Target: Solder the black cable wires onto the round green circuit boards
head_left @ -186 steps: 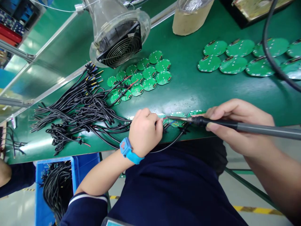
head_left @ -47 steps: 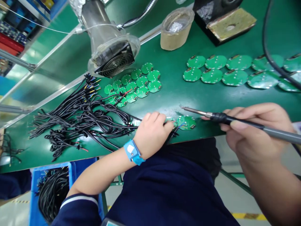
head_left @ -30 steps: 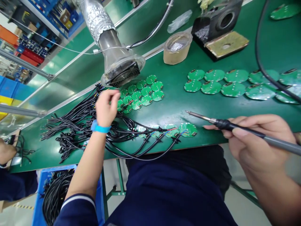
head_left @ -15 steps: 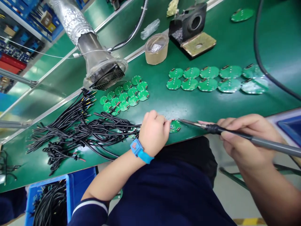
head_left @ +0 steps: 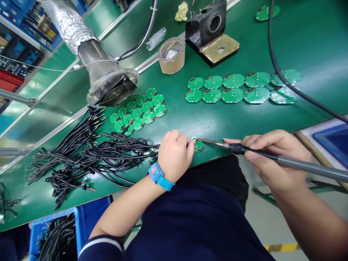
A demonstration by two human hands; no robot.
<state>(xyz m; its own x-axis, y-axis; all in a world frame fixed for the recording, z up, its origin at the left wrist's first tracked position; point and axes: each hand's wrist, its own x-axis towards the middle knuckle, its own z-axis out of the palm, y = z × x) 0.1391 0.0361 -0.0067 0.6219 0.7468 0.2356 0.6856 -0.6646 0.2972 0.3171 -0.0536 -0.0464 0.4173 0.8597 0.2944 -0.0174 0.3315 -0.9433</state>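
My right hand grips a grey soldering iron like a pen; its tip touches a small round green circuit board at the bench's front edge. My left hand, with a blue wrist strap, is closed beside that board, pinching a black cable's wire against it. Its fingers hide the wire end. The board lies flat on the green bench mat.
A tangle of black cables lies left. Small round boards sit under a fume-extractor fan; larger boards form two rows at right. Behind stand a solder pot and iron stand. Blue bin below left.
My left hand came back from the small boards by the fan to the front edge. The iron's tip dropped onto the board there. The view shifted right.
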